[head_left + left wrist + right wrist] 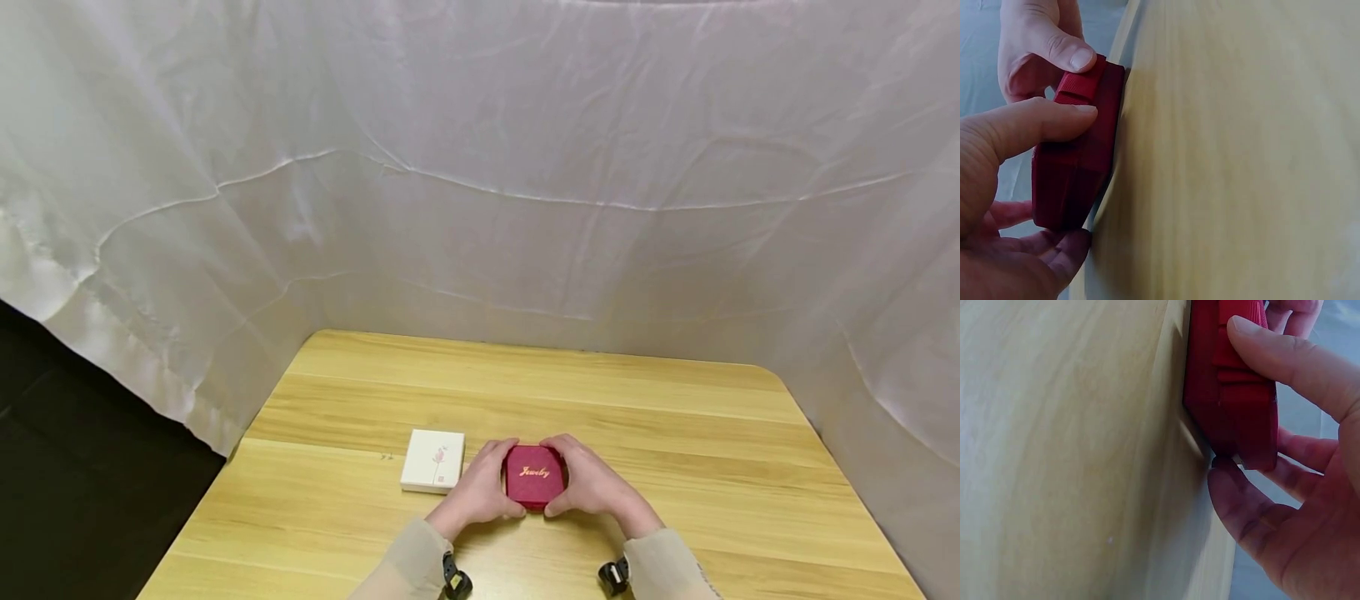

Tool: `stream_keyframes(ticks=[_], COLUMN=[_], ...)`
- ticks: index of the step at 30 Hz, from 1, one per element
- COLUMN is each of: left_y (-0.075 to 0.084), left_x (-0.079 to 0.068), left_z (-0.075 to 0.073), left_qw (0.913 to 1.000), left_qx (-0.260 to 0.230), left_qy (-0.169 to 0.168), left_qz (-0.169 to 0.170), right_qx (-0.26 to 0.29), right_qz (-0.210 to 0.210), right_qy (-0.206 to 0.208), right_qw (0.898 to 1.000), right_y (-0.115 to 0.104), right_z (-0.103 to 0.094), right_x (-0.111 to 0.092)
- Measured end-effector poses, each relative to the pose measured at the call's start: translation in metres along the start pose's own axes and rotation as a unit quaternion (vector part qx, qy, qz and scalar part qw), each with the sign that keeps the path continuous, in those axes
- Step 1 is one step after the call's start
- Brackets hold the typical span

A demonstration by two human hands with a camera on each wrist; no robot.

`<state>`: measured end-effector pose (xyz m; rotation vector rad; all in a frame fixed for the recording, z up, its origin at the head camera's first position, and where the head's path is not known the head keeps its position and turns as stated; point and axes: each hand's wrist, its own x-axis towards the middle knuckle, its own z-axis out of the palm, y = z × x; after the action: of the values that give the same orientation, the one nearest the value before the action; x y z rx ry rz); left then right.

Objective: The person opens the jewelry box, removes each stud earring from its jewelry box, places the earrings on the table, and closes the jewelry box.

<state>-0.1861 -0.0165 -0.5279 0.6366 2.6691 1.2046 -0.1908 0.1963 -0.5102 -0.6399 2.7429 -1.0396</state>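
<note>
Red, cut-cornered box with gold "Jewelry" lettering (535, 486): midway between the left and right edges of the pale wood-grain surface (712, 442), well apart from the far edge
Left hand (482, 487): gripping the red box's left side, thumb across its near side
Right hand (591, 487): gripping its right side, thumb likewise
White, flat, square box with pink flower print (431, 460): just beside the left hand, nearer the surface's left edge

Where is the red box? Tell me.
Low in the head view, the red box is held between the left hand and right hand, right of the white box.
</note>
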Motion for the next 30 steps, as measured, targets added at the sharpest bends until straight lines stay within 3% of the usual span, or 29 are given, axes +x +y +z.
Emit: stream_keyframes(ticks=[18, 30], left_y=[0.0001, -0.0038], left_x=[0.0011, -0.0008], left_z=[0.0002, 0.0006], left_qw=[0.9998, 0.9995], left_qx=[0.016, 0.024], left_qy=[0.01, -0.015], left_qz=[0.003, 0.01], right_qx=[-0.009, -0.013], right_qz=[0.013, 0.019], right_qy=[-0.007, -0.02], right_qw=[1.0, 1.0], right_y=[-0.003, -0.0031], right_z=[-0.001, -0.0064], right_x=[0.0015, 0.0022])
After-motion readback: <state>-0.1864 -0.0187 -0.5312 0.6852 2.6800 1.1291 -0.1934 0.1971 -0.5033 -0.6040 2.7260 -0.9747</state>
